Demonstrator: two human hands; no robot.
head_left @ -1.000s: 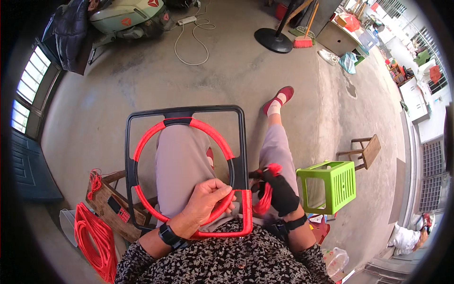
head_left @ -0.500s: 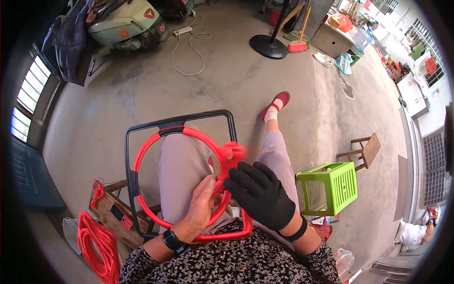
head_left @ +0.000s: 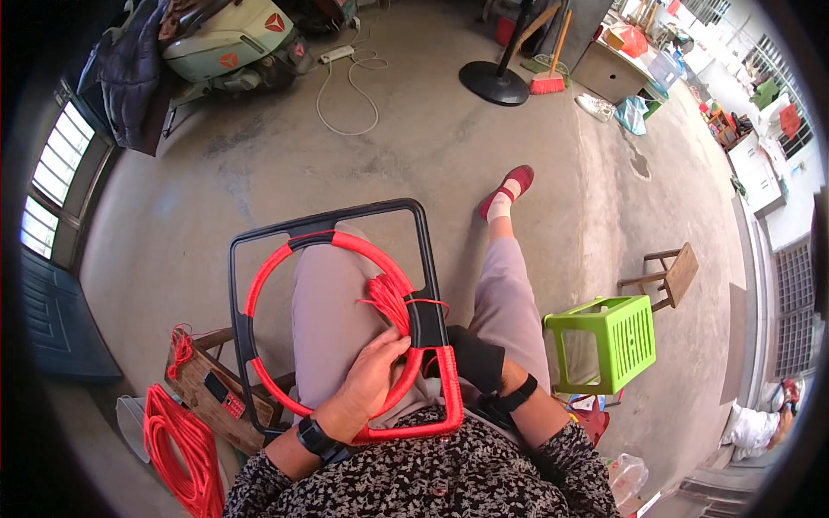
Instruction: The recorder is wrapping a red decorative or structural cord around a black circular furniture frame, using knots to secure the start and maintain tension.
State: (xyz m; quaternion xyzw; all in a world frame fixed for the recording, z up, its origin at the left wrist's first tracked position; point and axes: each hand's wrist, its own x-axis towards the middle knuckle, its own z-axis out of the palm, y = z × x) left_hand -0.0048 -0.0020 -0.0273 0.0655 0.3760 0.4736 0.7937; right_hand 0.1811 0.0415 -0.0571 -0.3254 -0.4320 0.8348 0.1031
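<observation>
A black square frame with an inner ring lies over my lap. Red cord is wrapped round much of the ring and round the frame's near right corner. A loose bundle of red cord rests against the ring's right side, by the black joint between ring and frame. My bare left hand is closed at the lower end of this bundle, thumb and fingers pinching the cord there against the ring. My right hand, in a black glove, is just right of the frame, partly behind it; its fingers are hidden.
At left, a wooden stool carries a phone; a large red cord coil hangs beside it. A green plastic stool and a small wooden stool stand at right. A scooter is parked far left.
My right hand has moved down and behind the frame's right side, away from the cord bundle. The bundle, blurred before, now leans up and left inside the ring. My left hand stays nearly in place.
</observation>
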